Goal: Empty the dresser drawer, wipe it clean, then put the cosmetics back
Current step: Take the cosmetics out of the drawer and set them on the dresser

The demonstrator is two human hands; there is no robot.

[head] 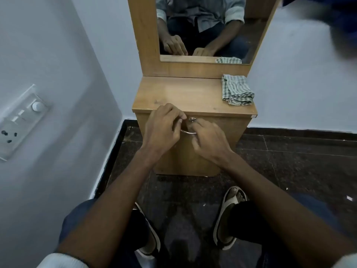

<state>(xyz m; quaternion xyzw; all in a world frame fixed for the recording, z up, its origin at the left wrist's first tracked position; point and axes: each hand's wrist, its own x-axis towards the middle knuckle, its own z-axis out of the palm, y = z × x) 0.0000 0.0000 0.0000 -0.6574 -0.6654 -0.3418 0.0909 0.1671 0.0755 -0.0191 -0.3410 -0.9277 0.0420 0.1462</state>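
A small wooden dresser stands against the wall with its drawer front closed. A curved metal handle and a round lock sit on the drawer front. My left hand and my right hand are both at the handle, with fingers curled around it. A folded green checked cloth lies on the dresser top at the right rear. No cosmetics are in sight.
A mirror in a wooden frame rises behind the dresser top. A switch and socket panel is on the left wall. The floor is dark stone, and my sandalled feet are below the dresser.
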